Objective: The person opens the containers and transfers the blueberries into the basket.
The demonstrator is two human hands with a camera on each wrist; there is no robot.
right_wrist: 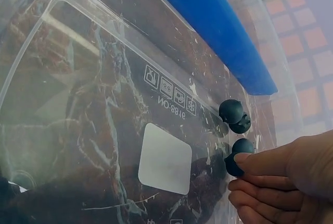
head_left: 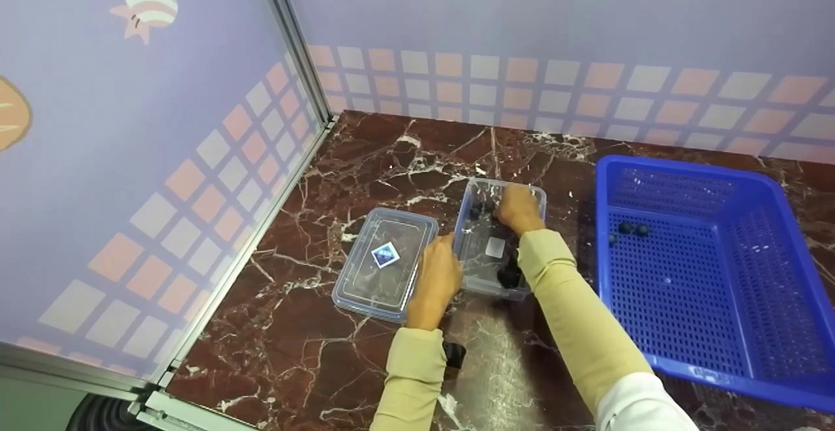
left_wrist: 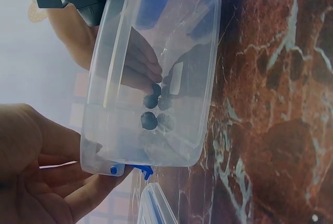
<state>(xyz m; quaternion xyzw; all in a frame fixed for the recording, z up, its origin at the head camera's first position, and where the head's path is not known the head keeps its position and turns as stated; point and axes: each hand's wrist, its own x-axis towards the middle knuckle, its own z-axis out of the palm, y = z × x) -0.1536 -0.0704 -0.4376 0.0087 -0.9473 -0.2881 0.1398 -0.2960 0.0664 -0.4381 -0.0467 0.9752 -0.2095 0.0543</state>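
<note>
Head and wrist views: left hand (head_left: 438,274) grips the clear box (head_left: 475,264), right hand (head_left: 520,209) pinches a dark ball (right_wrist: 233,166).

Head view's decently lit, but glare is caught on the bench (head_left: 496,359); wrist shots are washed out (kinda hazy).

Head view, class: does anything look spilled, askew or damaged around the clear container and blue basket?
Nothing stands out. The clear container stands upright, held at its edge by the left hand; a lid lies flat beside it, and the dark round pieces in view are inside it or the blue basket.
</note>
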